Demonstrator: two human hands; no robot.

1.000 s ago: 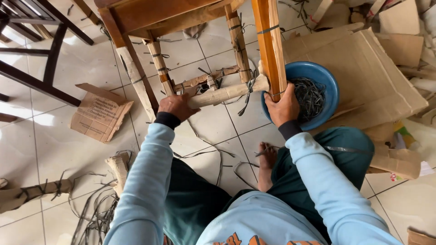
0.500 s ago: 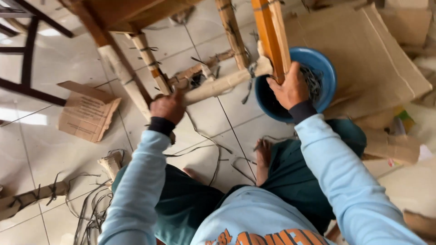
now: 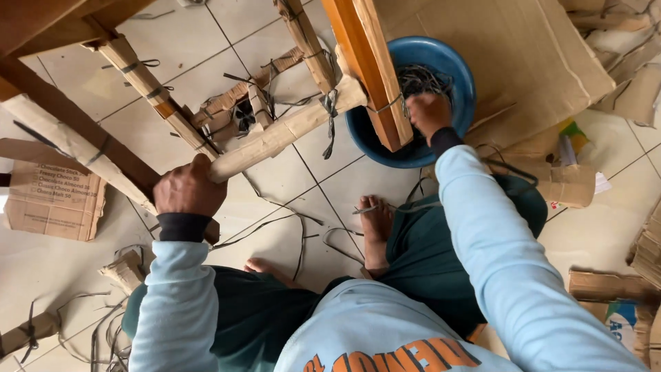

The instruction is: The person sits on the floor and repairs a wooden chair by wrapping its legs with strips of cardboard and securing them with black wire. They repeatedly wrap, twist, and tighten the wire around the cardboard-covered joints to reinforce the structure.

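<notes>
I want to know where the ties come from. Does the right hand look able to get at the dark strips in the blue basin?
Probably yes: the right hand is already at the blue basin, touching the dark strips, beside the wooden leg.

Light blue sweatshirt on me, long sleeves down to both wrists. Dark ribbed cuff of an underlayer shows past the sleeve at my left hand (image 3: 189, 191), same dark cuff at my right hand (image 3: 427, 114). Orange block lettering with a pale outline across the chest, near edge, cut off. Dark teal-green trousers, loose. Feet bare, no shoes or socks. No rings or watch visible.
</notes>
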